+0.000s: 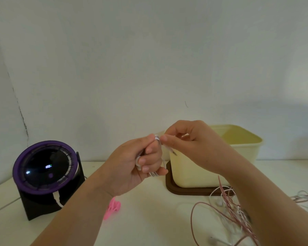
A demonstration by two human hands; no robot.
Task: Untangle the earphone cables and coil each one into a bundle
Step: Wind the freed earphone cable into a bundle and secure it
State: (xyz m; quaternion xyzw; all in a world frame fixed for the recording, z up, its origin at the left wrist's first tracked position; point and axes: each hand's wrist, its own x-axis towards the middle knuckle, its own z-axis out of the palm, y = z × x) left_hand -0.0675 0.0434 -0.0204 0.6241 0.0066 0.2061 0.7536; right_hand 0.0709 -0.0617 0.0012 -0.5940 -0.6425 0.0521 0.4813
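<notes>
While both hands, left and right, pinch a white cable coil, open table lies below.

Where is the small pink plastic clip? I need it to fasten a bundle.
Head view: the small pink plastic clip lies on the white table, under the left wrist, right of the purple-rimmed round device.

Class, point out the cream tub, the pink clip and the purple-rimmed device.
cream tub (pixel 194 173), head view, front wall.
pink clip (pixel 112 208), head view, its middle.
purple-rimmed device (pixel 46 168), head view, dark glossy face.
</notes>
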